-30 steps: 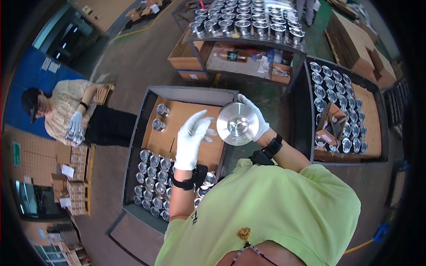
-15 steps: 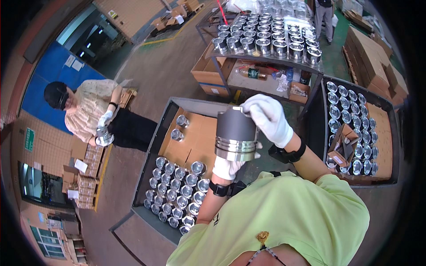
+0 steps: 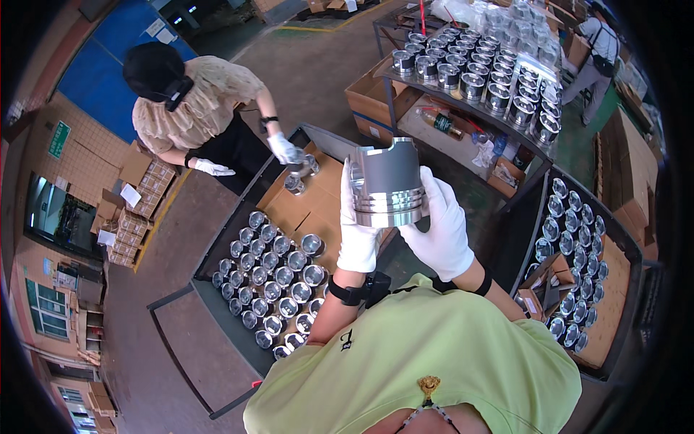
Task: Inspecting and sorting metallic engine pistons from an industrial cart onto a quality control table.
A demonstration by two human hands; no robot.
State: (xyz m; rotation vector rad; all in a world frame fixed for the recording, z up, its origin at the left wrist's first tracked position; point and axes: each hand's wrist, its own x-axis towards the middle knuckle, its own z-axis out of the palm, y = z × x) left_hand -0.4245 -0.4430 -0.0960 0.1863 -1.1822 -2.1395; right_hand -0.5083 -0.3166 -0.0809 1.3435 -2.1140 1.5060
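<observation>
A large engine piston (image 3: 388,173) is held up in front of me, its dark grey skirt on top and its bright ringed end below. My left hand (image 3: 357,240), white-gloved, is closed along its left side and under the lower rim. My right hand (image 3: 442,235), also gloved, grips the lower right side with the fingers behind. Below and to the left, several silver pistons (image 3: 284,276) stand in rows on the cardboard-lined cart (image 3: 331,194).
A co-worker (image 3: 195,108) leans over the cart's far left corner, one gloved hand on a piston there. Ahead is a metal table (image 3: 463,101) crowded with pistons. At right stands another cart (image 3: 607,311) of pistons with an open carton (image 3: 549,286). Another person (image 3: 596,61) is at far right.
My right hand has moved from the piston's upper edge down to its lower right side. The co-worker has come closer and reached a piston into the cart.
</observation>
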